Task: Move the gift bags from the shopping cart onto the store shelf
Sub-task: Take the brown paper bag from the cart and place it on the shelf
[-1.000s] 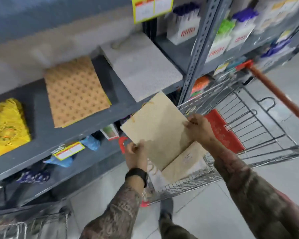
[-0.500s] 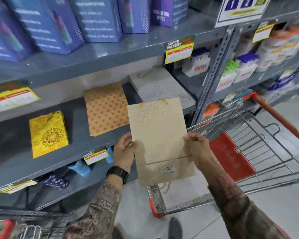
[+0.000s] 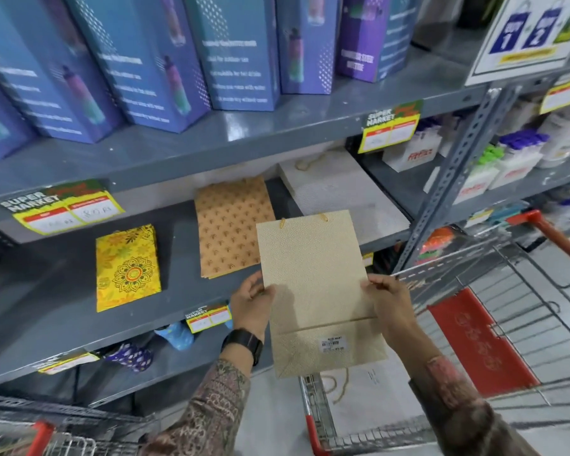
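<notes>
I hold a flat beige gift bag (image 3: pixel 313 284) upright in front of the grey shelf (image 3: pixel 46 304), its folded bottom toward me with a barcode sticker. My left hand (image 3: pixel 252 302) grips its left edge and my right hand (image 3: pixel 387 299) grips its right edge. On the shelf lie a yellow mandala bag (image 3: pixel 127 268), an orange patterned bag (image 3: pixel 232 225) and a white bag (image 3: pixel 336 189). The wire shopping cart (image 3: pixel 507 324) at the right holds a red bag (image 3: pixel 477 340) and a white bag (image 3: pixel 359 399) under the beige one.
Tall blue and purple boxes (image 3: pixel 139 57) fill the shelf above. A perforated upright post (image 3: pixel 448 179) splits the shelving; white boxes sit beyond it. Price tags hang on the shelf edges. Another cart's red corner (image 3: pixel 40 439) shows at bottom left. Small items lie on the lower shelf.
The beige bag came up out of the cart and now stands upright before the shelf, in both hands. My view has tilted up toward the upper shelves.
</notes>
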Tool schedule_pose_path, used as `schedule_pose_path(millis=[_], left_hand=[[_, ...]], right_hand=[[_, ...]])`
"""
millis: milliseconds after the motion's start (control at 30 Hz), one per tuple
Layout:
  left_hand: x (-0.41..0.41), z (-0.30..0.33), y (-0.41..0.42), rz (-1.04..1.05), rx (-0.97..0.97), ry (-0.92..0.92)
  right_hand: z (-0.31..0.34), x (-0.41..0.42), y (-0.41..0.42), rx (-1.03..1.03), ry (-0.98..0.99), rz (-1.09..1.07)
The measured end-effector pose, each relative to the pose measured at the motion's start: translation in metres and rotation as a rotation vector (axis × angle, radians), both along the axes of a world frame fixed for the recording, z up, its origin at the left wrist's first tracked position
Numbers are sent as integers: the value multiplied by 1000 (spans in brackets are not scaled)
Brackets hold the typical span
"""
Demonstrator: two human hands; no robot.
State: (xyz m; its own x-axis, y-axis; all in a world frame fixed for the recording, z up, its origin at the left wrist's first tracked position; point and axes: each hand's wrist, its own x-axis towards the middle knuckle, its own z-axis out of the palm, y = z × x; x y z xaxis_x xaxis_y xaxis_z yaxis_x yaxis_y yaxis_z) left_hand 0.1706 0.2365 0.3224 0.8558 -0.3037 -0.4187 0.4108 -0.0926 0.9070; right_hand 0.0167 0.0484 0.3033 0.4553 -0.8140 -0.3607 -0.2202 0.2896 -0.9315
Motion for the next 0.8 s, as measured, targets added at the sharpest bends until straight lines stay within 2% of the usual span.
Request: schedule_pose_path(millis=[267,533,800], left_hand=[[40,-1,-15,89,54,16],[44,5,-51,47,22,14],[67,14,-9,57,157,-36]], right_hand=[[2,35,3,6,-29,145],[10,38,-36,-47,-10,27],[6,109,-26,-27,-20,44]])
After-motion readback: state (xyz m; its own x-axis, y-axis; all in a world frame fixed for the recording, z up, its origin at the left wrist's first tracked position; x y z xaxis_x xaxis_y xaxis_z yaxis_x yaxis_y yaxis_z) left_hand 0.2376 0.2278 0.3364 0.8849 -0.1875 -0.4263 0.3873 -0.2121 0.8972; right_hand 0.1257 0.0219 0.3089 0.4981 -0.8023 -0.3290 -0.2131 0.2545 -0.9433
